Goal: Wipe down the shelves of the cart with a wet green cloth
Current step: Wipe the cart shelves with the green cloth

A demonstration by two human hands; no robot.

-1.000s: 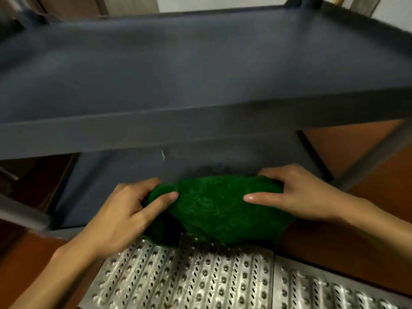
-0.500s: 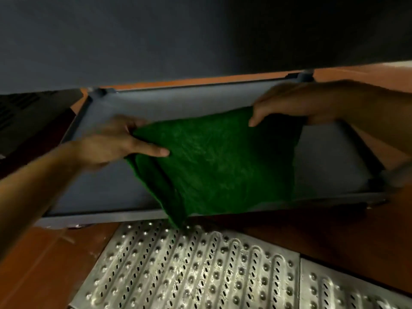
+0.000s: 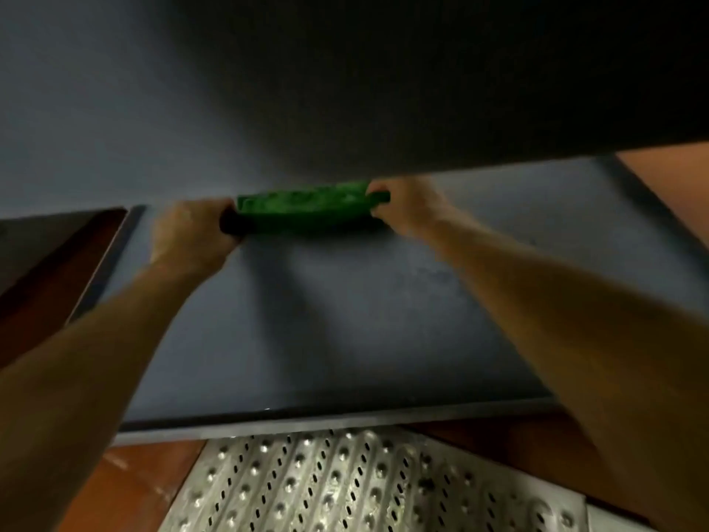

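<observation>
Two bare hands reach side by side under a cart's upper shelf [image 3: 345,90], whose dark underside fills the top of the view. Between them lies one green cloth [image 3: 307,209], bunched into a long, narrow roll that rests on the lower shelf [image 3: 345,332]. The left hand [image 3: 192,234] has its fingers curled round the roll's left end. The right hand [image 3: 408,209] grips the right end, fingers folded over it. Both forearms stretch back toward the viewer.

Behind the hands, toward the viewer, the grey-blue shelf surface lies bare all the way to its raised near rim [image 3: 307,420]. Outside the left hand a narrow strip of shelf runs to the left rim [image 3: 128,240]. A wider strip lies outside the right hand. Beyond the knuckles the upper shelf hides the far edge. Nearer the viewer than the rim, one perforated metal plate [image 3: 345,489] lies on a reddish-brown floor [image 3: 126,489].
</observation>
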